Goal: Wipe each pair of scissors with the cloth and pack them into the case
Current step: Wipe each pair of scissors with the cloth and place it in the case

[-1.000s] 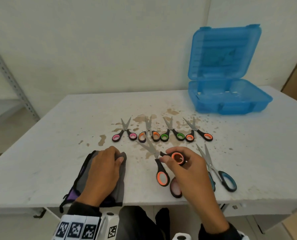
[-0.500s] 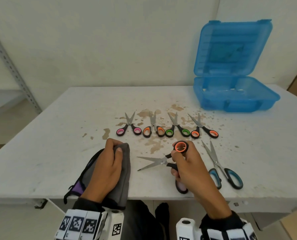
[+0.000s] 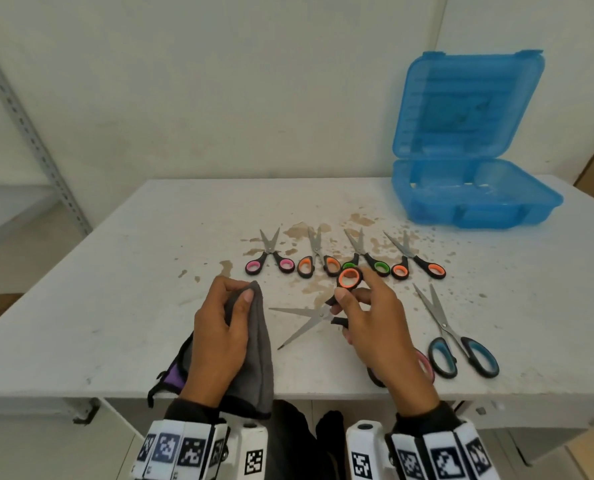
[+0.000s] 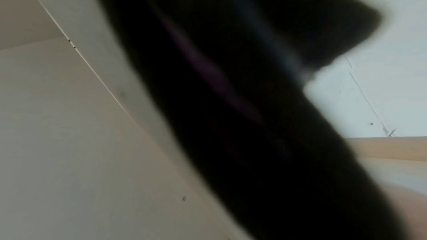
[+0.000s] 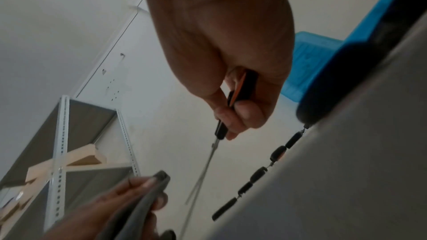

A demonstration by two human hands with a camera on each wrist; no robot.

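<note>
My right hand [image 3: 352, 306] grips the black-and-orange handles of a pair of scissors [image 3: 306, 318], lifted above the table with the blades spread and pointing left. In the right wrist view the same scissors [image 5: 231, 109] run down from my curled fingers. My left hand [image 3: 231, 299] pinches the top corner of the grey cloth [image 3: 254, 355], which is raised off the table just left of the blade tips. The cloth [image 4: 231, 98] fills the left wrist view as a dark blur. The open blue case [image 3: 475, 195] stands at the back right.
A row of small scissors lies mid-table: pink-handled [image 3: 269, 261], orange-handled [image 3: 318, 261], green-handled [image 3: 368, 261], orange-handled [image 3: 416, 265]. Large blue-handled scissors [image 3: 458, 341] lie at the right front, pink-handled ones [image 3: 425, 365] partly under my right wrist. A metal shelf [image 5: 60, 152] stands left.
My right hand has lifted the orange-handled scissors and turned their blades to the left. My left hand went from lying flat on the cloth to pinching and raising its corner.
</note>
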